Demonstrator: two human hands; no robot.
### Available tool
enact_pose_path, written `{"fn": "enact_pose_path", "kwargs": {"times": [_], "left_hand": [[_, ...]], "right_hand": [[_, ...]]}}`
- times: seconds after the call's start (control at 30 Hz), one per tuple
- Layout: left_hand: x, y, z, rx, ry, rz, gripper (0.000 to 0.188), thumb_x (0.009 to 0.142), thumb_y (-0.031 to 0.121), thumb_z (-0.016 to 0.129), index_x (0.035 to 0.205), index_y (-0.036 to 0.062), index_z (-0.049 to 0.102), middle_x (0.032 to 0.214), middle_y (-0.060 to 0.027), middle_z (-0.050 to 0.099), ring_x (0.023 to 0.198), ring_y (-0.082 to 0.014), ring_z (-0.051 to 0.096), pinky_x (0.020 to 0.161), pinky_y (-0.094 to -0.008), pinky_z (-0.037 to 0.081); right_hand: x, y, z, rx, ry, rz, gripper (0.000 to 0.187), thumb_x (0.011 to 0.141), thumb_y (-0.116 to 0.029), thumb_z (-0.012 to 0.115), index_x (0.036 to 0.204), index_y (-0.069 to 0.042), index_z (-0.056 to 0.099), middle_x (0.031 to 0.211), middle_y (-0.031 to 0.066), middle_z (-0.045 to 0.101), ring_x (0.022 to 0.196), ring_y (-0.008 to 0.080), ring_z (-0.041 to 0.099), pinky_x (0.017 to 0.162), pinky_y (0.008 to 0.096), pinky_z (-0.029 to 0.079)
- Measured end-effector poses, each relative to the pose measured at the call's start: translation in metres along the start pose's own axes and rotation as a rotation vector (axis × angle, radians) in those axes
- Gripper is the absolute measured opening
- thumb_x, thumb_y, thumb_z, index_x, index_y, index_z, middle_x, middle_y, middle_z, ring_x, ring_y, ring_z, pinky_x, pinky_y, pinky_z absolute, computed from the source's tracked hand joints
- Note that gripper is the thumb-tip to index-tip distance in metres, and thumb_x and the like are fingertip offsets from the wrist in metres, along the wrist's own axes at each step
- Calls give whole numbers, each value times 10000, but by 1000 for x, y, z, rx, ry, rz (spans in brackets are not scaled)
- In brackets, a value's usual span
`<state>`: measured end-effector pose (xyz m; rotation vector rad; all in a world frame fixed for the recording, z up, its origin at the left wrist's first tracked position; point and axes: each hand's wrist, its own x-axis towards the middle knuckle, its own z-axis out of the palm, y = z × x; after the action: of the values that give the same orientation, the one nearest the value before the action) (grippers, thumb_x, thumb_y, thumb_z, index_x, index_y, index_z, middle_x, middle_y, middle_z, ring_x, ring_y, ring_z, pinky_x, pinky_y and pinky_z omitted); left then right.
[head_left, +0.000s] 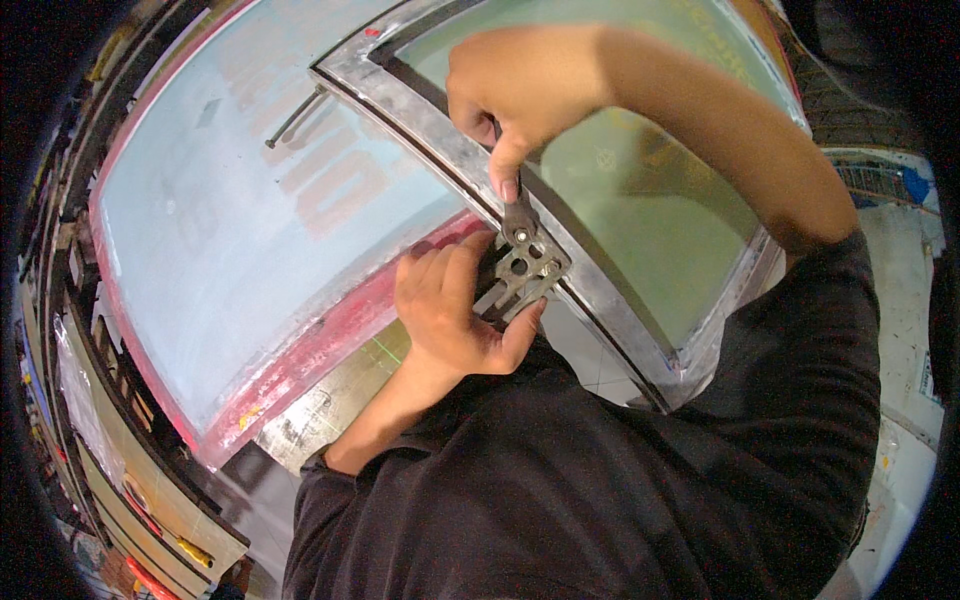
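Observation:
A flat, pierced metal bracket with round and slotted holes sits at the edge of a grey metal frame. My left hand is closed around the bracket's near left side, thumb below and fingers above. My right hand comes over from the right and grips a dark wrench, thumb pressed along it. The wrench's lower end is at a bolt on the bracket's upper corner. My right fingers hide the rest of the wrench.
Under the frame's left side lies a large pale-blue panel with a red border. A thin metal rod rests at its top. Greenish glass fills the frame. A shelf at lower left bears a yellow-handled tool and plastic film.

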<state>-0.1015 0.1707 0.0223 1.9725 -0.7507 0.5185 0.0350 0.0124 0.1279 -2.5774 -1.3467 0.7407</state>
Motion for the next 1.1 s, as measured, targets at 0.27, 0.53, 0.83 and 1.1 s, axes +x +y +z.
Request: {"fn": "enact_pose_path", "kwargs": {"times": [0.27, 0.53, 0.83, 1.1], "left_hand": [[3, 3, -3, 11, -15, -23, 546, 491, 295, 727, 922, -10, 585, 703, -108, 589, 592, -270, 546, 576, -342, 370], [3, 2, -2, -4, 6, -14, 536, 487, 276, 723, 917, -11, 583, 697, -103, 588, 585, -271, 546, 571, -339, 369], [2, 1, -2, -7, 39, -6, 537, 483, 285, 724, 917, 1, 583, 697, -101, 588, 586, -273, 545, 567, -339, 368], [2, 2, -2, -9, 12, -23, 532, 490, 296, 727, 919, 13, 585, 696, -88, 583, 586, -268, 540, 573, -341, 368]], "right_hand": [[-6, 24, 26, 207, 64, -108, 431, 559, -359, 800, 588, -12, 545, 597, 89, 539, 634, 275, 523, 560, 372, 397], [-25, 23, 33, 131, 267, -314, 560, 512, -497, 778, 769, -53, 552, 771, 67, 560, 835, 279, 500, 757, 402, 354], [-55, -1, 34, -349, 254, -215, 1028, 361, -702, 675, 1095, -3, 505, 1132, 130, 520, 1220, 319, 397, 962, 461, 288], [-54, -5, 43, -415, 312, -140, 1040, 317, -737, 607, 1064, -20, 519, 1136, 139, 522, 1206, 292, 414, 851, 406, 332]]}}
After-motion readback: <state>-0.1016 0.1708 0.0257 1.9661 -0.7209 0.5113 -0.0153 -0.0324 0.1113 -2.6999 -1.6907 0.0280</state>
